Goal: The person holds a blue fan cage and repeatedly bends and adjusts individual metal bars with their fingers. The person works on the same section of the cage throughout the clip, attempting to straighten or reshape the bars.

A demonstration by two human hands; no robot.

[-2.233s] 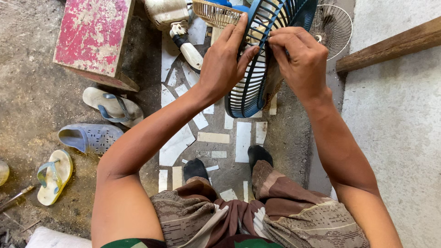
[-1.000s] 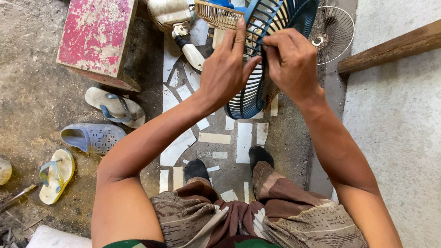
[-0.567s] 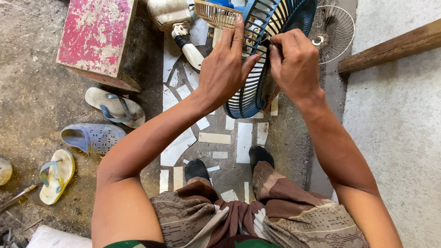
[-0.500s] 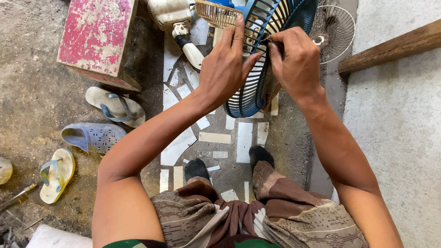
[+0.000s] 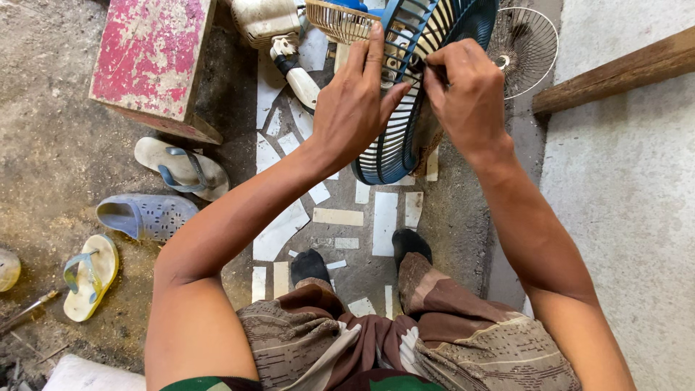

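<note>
A blue plastic fan grille (image 5: 402, 145) stands on edge in front of me, its ribs running down to the floor. My left hand (image 5: 355, 101) is pressed flat against its near face, fingers spread upward. My right hand (image 5: 467, 87) grips the grille's rim at the top right, fingers curled and pinching at the ribs. A tan fan blade part (image 5: 340, 20) pokes out behind the grille at the top.
A worn red and white wooden box (image 5: 152, 61) sits at the upper left. Sandals (image 5: 181, 168), a blue clog (image 5: 145, 216) and a yellow flip-flop (image 5: 90, 276) lie on the dirt at left. A wire fan guard (image 5: 525, 47) and a wooden beam (image 5: 615, 76) are at the upper right. A white fan body (image 5: 271, 25) lies behind.
My right hand has shifted slightly along the grille's top rim, its fingers working at the ribs. My left hand stays flat on the grille.
</note>
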